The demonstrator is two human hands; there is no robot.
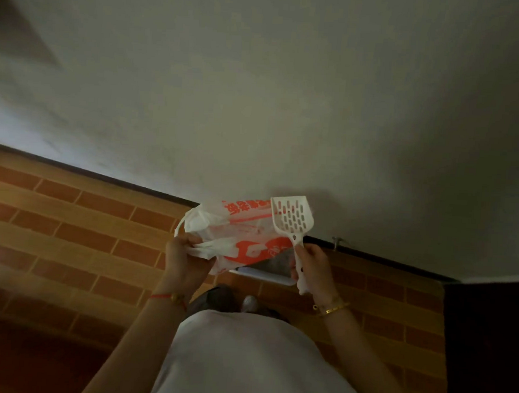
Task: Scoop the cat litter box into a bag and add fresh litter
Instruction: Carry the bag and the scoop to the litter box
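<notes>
Litter box sat on the brick-pattern floor up against the wall. Only its near white rim & a patch of grey litter showed, as the rest was hidden behind the bag. The bag, white plastic w/ orange print, was held in the air above the box. Left hand, above & left of the box, had its fingers curled round the bunched handles and pinched them tight; the mouth looked crumpled, not spread. Right hand, above & right of the box, was wrapped round the scoop handle, slotted head up and tilted, nothing seen in it. Person's feet were just on the near side of the box. A dark block stood well right of the box; couldn't tell what it was. Judged step: set-up, i.e. tools in hand, standing over the box, no scooping begun as far as could be seen. Next move prob. called for getting down to box level, shaking or pulling the bag mouth open w/ the left hand, then parking it low beside the box so the scoop had a short trip. Scoop would need flipping head-down first. No fresh litter supply was in view near the box, so the refill step looked some way off.
</notes>
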